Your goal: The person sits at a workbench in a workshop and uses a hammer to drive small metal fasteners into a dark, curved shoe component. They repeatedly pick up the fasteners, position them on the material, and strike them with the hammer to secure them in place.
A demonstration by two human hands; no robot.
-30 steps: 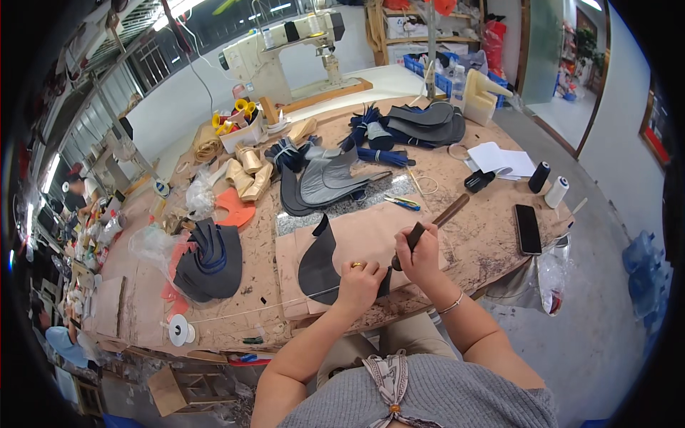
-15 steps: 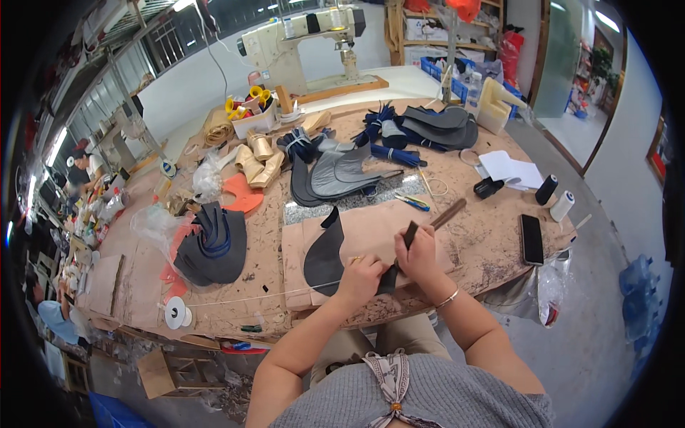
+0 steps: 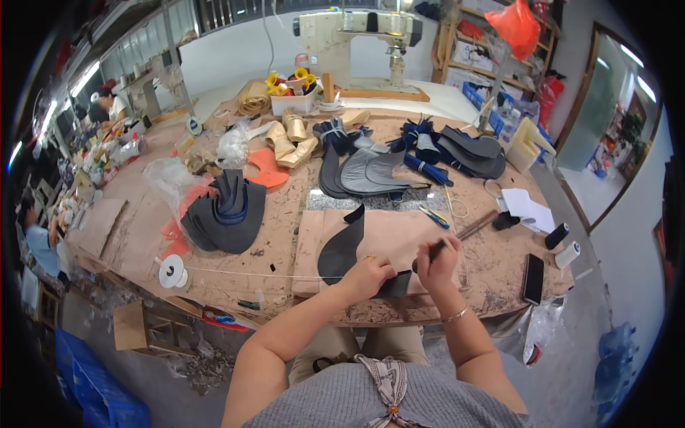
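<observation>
A dark grey curved piece of sheet material (image 3: pixel 340 255), like a shoe-upper part, lies on a pale board (image 3: pixel 399 232) before me. My left hand (image 3: pixel 367 277) rests on its near edge, fingers curled and pressed together on it. From a white spool (image 3: pixel 173 272) on the left, a thin white thread (image 3: pixel 264 274) runs to my left hand, where its end is hidden. My right hand (image 3: pixel 438 265), just right of the piece, is closed around a dark flat bar-like tool (image 3: pixel 436 249) whose lower end I cannot make out. Past it lies a brown stick (image 3: pixel 477 226).
Stacked grey pieces (image 3: pixel 225 217) lie left, more bundled pieces (image 3: pixel 371 167) at the back. Yellow-handled scissors (image 3: pixel 434 217), a phone (image 3: pixel 533 279), thread cones (image 3: pixel 567 255) and white papers (image 3: pixel 526 207) are toward the right. A sewing machine (image 3: pixel 357 36) stands behind; another person (image 3: pixel 43 242) is far left.
My right hand has moved away from my left hand, rightward, with the tool. My left hand stays on the grey piece. The whole view has shifted, with things now further right.
</observation>
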